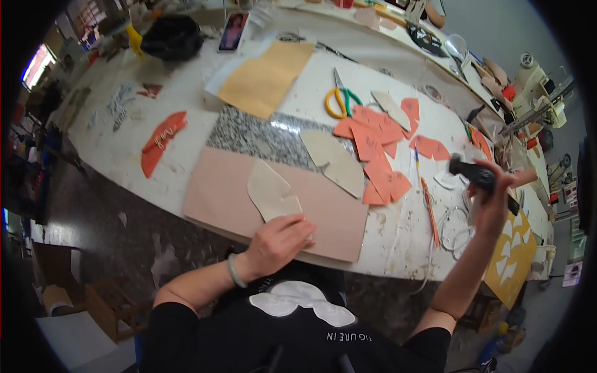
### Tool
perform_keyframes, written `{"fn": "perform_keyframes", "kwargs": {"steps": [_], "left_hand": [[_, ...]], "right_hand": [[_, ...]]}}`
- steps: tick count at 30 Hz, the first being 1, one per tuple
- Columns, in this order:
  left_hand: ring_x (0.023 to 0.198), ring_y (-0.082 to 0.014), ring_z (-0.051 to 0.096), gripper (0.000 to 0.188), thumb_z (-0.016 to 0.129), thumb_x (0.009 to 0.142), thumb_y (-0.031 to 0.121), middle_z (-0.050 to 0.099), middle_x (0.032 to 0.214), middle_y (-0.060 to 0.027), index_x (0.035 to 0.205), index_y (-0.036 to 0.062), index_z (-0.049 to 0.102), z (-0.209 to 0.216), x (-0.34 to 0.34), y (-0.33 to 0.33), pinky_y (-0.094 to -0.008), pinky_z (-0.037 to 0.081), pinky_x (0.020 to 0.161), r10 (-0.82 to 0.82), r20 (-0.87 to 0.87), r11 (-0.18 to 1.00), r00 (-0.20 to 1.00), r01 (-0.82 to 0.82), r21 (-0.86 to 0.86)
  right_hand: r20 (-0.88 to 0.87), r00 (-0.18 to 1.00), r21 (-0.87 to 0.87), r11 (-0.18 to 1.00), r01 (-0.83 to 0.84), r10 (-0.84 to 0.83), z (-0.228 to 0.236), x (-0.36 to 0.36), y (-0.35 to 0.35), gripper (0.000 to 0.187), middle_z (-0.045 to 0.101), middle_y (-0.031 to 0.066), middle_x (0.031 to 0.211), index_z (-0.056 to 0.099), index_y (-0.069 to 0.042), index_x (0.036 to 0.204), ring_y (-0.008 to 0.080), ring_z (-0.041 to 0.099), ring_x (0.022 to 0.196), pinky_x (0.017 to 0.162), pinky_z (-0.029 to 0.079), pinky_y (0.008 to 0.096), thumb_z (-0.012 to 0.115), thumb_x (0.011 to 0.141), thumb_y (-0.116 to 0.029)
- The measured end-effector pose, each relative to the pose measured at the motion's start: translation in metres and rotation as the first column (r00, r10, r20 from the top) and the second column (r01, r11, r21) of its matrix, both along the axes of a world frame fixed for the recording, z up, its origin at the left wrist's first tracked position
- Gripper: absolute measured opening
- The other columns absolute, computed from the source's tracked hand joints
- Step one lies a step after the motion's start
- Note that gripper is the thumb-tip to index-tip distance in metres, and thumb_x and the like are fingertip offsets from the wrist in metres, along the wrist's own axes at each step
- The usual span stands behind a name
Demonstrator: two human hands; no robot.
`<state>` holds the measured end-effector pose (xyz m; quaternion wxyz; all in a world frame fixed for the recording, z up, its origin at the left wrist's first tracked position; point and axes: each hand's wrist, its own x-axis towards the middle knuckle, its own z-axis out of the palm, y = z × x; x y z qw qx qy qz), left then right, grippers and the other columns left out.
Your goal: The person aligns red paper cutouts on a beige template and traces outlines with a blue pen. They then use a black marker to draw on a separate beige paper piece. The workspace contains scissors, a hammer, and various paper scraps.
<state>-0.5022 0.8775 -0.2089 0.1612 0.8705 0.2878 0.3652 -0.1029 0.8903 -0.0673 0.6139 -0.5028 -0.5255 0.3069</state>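
Note:
My left hand (283, 242), a pale green bangle (235, 271) on its wrist, rests on the pink board (329, 227) with fingers pressed together at the lower end of a cream cut piece (266, 189). That piece lies flat and has a notch in its right side. My right hand (492, 202) is raised over the right of the table, closed round a black hammer (479, 176), slightly blurred. A second cream piece (333, 163) lies across the board and the speckled stone slab (249, 138) behind it.
Orange cut pieces (373, 133) lie right of the slab, near scissors (339, 99) with yellow and green handles. A tan sheet (267, 78), phone (234, 31) and black bag (172, 37) lie farther back. An orange pen (430, 211) and white cord (457, 227) lie at right.

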Motion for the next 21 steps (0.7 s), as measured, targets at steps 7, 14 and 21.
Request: {"fn": "perform_keyframes", "kwargs": {"steps": [7,14,21], "left_hand": [[0.119,-0.0364,0.058,0.042,0.077,0.074,0.001,0.064,0.121,-0.0183,0.115,-0.0006,0.067,0.030,-0.081,-0.038,-0.0456,0.047,0.100,0.180,0.025,0.917,0.983,-0.159,-0.366],[0.130,-0.0342,0.050,0.049,0.079,0.077,0.018,0.058,0.134,-0.0150,0.120,0.0012,0.064,0.055,-0.073,-0.032,-0.0510,0.040,0.105,0.423,-0.297,0.903,0.856,-0.423,0.069],[0.124,-0.0301,0.056,0.035,0.077,0.079,0.020,0.065,0.124,-0.0097,0.110,0.0048,0.069,0.011,-0.018,-0.015,-0.0476,0.044,0.101,0.041,-0.264,0.999,0.964,-0.033,0.033]], "right_hand": [[0.230,0.919,-0.351,0.908,-0.227,0.319,-0.013,-0.120,-0.021,0.018,0.068,0.0031,0.068,0.072,0.000,0.085,0.0081,0.060,0.061,0.057,0.045,0.0236,0.076,0.086,-0.017],[0.520,0.779,-0.202,0.936,-0.287,0.351,-0.041,-0.152,-0.006,0.024,0.066,0.0050,0.062,0.068,-0.005,0.072,0.0172,0.064,0.055,0.051,0.047,0.0286,0.083,0.078,-0.023],[0.504,0.769,-0.171,0.918,-0.358,0.394,-0.046,-0.161,-0.010,0.020,0.067,0.0065,0.064,0.069,-0.006,0.074,0.0199,0.063,0.054,0.050,0.046,0.0297,0.082,0.078,-0.020]]}}
